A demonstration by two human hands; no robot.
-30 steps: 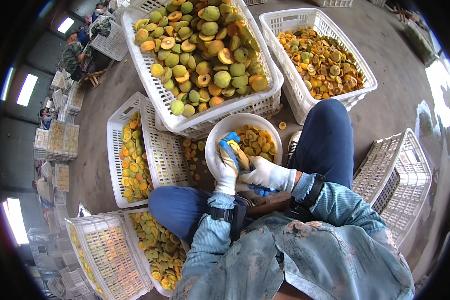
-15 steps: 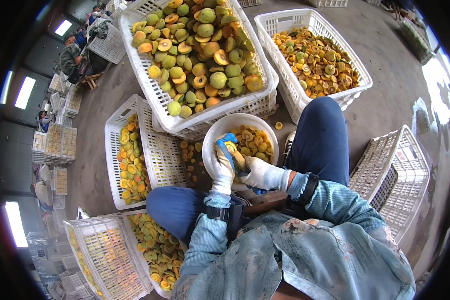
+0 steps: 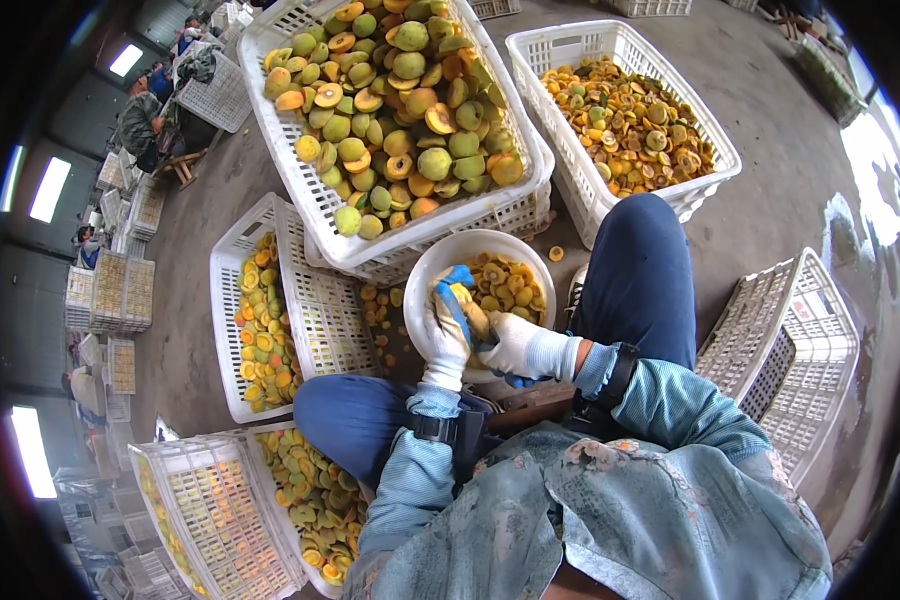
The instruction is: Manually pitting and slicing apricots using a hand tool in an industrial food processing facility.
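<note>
Left hand: gloved in white with blue on the fingers; its grip curls around a yellow fruit piece.
Yellow fruit piece: partly hidden by the fingers, above the left part of the white bowl.
Right hand: gloved likewise, just beside the left; fingers bent inward, largely hidden, so whether its grip pinches anything cannot be told.
Bowl contents: cut yellow fruit, visible beyond the hands.
Forearms: light blue sleeves, a black band near each wrist.
Knees: dark blue trousers, one leg on either side of the hands.
Large crate: beyond the bowl, heaped with green and orange fruit.
Far-right crate: filled with smaller yellow-brown pieces.
Left crate: holds cut fruit.
Floor: grey, beneath the crates.
</note>
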